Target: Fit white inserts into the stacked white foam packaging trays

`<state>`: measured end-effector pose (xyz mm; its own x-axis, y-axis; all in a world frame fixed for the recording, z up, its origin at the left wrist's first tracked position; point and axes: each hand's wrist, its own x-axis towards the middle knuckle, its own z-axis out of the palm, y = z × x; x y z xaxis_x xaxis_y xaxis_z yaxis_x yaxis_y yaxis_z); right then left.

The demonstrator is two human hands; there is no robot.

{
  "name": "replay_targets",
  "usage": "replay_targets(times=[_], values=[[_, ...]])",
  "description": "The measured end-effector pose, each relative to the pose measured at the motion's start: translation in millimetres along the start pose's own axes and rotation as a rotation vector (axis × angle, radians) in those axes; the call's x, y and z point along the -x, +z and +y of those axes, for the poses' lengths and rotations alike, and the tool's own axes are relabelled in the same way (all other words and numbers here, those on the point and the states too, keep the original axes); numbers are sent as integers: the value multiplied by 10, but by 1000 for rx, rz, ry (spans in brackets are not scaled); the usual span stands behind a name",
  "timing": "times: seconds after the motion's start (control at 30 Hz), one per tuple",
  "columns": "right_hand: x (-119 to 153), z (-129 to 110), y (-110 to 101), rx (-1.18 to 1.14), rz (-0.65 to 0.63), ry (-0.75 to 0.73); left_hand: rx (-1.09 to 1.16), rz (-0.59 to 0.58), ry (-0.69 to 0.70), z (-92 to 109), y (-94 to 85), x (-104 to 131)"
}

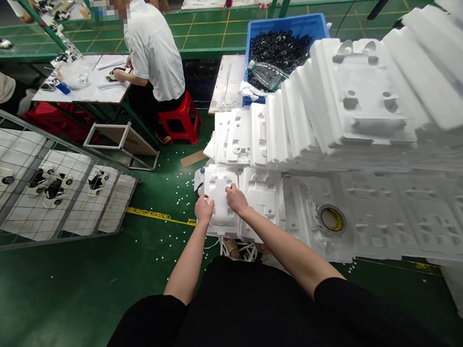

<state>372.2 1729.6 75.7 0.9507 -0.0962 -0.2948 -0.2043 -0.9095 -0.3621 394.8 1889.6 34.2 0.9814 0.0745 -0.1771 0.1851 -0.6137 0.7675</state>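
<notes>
A white foam packing insert with moulded recesses lies at the near left end of the foam rows, in front of my body. At its left edge my left hand is closed, thumb over the top and fingers on the side. My right hand rests on the insert's upper right part with its fingers curled together; what they pinch, if anything, is hidden. Just to the right lies another foam insert. A small white object with a blue knob shows at the far left corner.
Stacked foam inserts lean in a long row behind. A tape roll lies on foam at right. A blue crate holds black rings and a bottle. A co-worker sits ahead; a rack with toy cars stands left.
</notes>
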Motion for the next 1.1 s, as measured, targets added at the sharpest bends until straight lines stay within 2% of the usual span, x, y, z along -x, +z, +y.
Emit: replay_targets(times=[0.1, 0.2, 0.27, 0.37, 0.47, 0.57, 0.77, 0.83, 0.9, 1.0, 1.1], values=[[54, -17, -2, 1, -31, -128, -33, -11, 137, 46, -39, 18], [107, -14, 9, 16, -86, -210, -54, -113, 271, 53, -54, 34], [131, -13, 10, 26, -115, -242, -72, -178, 321, 44, -56, 44], [156, -28, 2, 30, -130, -252, -93, -194, 331, 38, -55, 50], [189, -61, -10, 15, -131, -227, -95, -147, 278, 50, -36, 50], [239, -102, -18, -20, -103, -149, -70, -89, 159, 65, 3, 48], [276, -148, -54, -139, -147, -26, 9, -95, -95, 162, -11, -31], [274, -151, -121, -180, -149, -8, 61, -128, -134, 291, -98, -51], [310, -165, -219, -197, -135, 0, 134, -196, -135, 491, -257, -30], [442, -206, -319, -226, -105, -18, 239, -241, -93, 794, -634, 68], [532, -196, -275, -544, -25, -55, 268, -207, -113, 914, -1054, 130]])
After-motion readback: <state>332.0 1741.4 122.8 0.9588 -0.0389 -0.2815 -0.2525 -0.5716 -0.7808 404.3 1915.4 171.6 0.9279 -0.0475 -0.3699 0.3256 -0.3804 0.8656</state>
